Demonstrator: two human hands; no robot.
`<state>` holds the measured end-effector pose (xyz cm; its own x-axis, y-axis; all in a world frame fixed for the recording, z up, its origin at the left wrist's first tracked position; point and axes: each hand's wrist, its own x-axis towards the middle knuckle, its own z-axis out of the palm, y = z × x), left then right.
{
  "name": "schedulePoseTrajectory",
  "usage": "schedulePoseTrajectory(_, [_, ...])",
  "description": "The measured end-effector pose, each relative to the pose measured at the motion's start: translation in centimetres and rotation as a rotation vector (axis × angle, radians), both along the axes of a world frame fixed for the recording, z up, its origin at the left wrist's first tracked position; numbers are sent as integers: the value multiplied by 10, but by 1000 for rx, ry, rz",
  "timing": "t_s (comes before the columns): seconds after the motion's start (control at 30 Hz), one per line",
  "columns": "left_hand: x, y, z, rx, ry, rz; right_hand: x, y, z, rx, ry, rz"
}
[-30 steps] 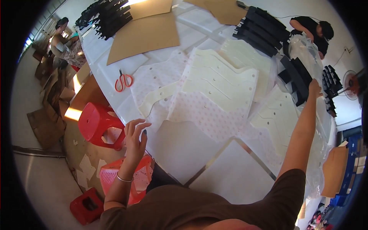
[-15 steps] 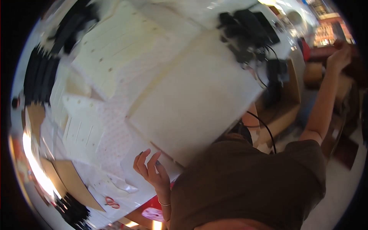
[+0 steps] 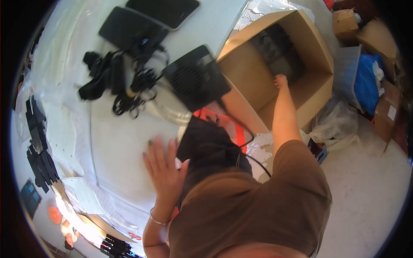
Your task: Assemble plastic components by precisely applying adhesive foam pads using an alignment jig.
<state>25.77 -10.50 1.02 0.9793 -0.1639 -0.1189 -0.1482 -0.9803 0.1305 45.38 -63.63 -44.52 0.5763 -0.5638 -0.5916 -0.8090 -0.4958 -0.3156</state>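
Note:
My left hand is open, its fingers spread over the near edge of the white-covered table, beside my body. A bracelet circles that wrist. My right arm stretches into a large open cardboard box on the right. Inside it my right hand looks closed, its fingers curled; whatever they hold, if anything, is hidden. Just beyond that hand lie dark, flat pieces along the box's far side. A black fan-like device stands on the table corner next to the box.
Black cables and a dark tablet-like device lie on the table. An orange-red frame is beside the box. Clear plastic sheeting, a blue bag and smaller cartons crowd the right. Another person is at far left.
My view and body have turned right, bringing the box into full view. My right hand went from out at the far right to inside the box. My left hand's fingers have straightened.

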Motion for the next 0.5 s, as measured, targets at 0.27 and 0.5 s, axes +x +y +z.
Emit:
schedulePoseTrajectory(0.27, [-20,17,-22,291,24,90,88,11,-96,-225,-425,225])
schedulePoseTrajectory(0.5, [-56,33,-41,270,-2,143,142,-46,-115,-118,-99,626])
